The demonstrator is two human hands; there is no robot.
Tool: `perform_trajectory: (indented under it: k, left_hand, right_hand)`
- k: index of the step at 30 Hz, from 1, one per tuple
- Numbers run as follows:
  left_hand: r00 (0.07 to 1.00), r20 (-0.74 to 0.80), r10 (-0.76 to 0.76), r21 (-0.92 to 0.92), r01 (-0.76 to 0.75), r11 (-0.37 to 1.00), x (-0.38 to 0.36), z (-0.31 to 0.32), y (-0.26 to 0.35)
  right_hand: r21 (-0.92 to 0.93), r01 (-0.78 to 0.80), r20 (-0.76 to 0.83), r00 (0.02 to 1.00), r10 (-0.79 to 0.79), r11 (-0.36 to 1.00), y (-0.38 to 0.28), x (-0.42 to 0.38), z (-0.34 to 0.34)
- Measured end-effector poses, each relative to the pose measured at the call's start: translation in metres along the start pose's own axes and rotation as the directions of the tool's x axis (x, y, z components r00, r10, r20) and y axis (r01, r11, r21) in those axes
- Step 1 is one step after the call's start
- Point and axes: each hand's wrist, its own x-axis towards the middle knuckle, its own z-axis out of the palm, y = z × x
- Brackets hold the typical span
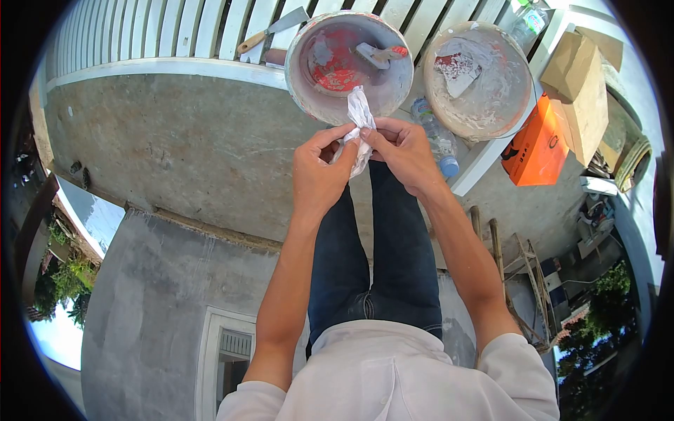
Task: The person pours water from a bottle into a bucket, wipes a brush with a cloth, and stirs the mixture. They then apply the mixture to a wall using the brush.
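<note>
Between my hands is a crumpled, thin white plastic bag [359, 107], bunched and twisted in the middle. My left hand [323, 165] pinches it from the left, fingers closed. Opposite, my right hand [406, 151] grips the same twist between thumb and fingers. Just beyond them stands a bucket [298, 77] with red and white residue inside. A tool with a pale, smeared blade and a red-tipped handle [379, 56] leans in that bucket. To the right, a second bucket [521, 95] holds white paste and a smeared blade [460, 76].
A scraper with a wooden handle [254, 42] lies on the white slats [144, 35] at the far left. Beside the buckets are a plastic bottle [439, 140], an orange bag [539, 147] and a cardboard box [584, 105]. Wooden poles [497, 245] stand at the right.
</note>
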Motion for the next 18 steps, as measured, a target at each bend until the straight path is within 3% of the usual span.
perform_trajectory:
  k: [4, 7, 10, 15, 18]
  left_hand:
    - [0.998, -0.030, -0.047, -0.155, 0.041, 0.987, 0.001, 0.007, 0.017]
    - [0.994, -0.093, -0.059, -0.069, 0.052, 0.996, 0.002, 0.010, 0.016]
    - [0.991, -0.045, -0.128, -0.162, 0.119, 0.980, 0.007, 0.009, 0.016]
    - [0.997, -0.058, -0.056, -0.166, 0.045, 0.985, 0.011, 0.006, 0.006]
    - [0.999, -0.016, -0.051, -0.213, 0.046, 0.976, 0.011, 0.006, 0.005]
  right_hand:
    - [-0.038, 0.033, 0.008, 0.999, -0.033, 0.999, 0.001, 0.000, 0.001]
    - [-0.091, 0.075, 0.029, 0.997, -0.072, 0.993, 0.001, 0.001, 0.002]
    - [-0.169, 0.105, 0.071, 0.993, -0.094, 0.980, 0.001, 0.002, -0.002]
    - [-0.155, 0.064, 0.080, 0.995, -0.053, 0.986, -0.008, -0.002, -0.001]
    - [-0.209, 0.060, -0.008, 0.998, -0.063, 0.976, -0.016, -0.005, 0.006]
